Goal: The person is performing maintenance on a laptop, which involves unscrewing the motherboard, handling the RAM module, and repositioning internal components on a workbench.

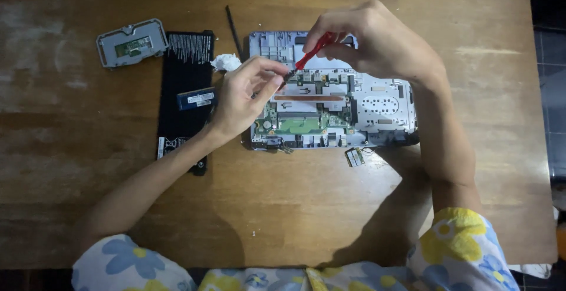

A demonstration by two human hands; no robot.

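Here, viewed from above, an opened laptop base is being worked on atop a wooden table (88,167). At ten o'clock a detached grey touchpad module (131,42) is lying apart from the chassis; just beside it, toward three o'clock, the long black battery pack (184,91) is lying lifted out, with a small blue memory module (196,98) resting on it. A crumpled white wad (226,62) and a thin black stick (233,23) are sitting between the battery and the chassis. The left hand (243,99) is hovering over the left edge of the laptop base (377,105), its fingertips pinched together near the board; whether they are gripping anything small cannot be told. The right hand (377,40), at twelve o'clock, is grasping a red-handled screwdriver (312,51), its tip pointing at the green circuit board (300,125). A small loose part (355,156) is lying at the chassis's six-o'clock edge. Judging by this, disassembly is well under way: the board and copper heat pipe (306,97) are remaining seated.
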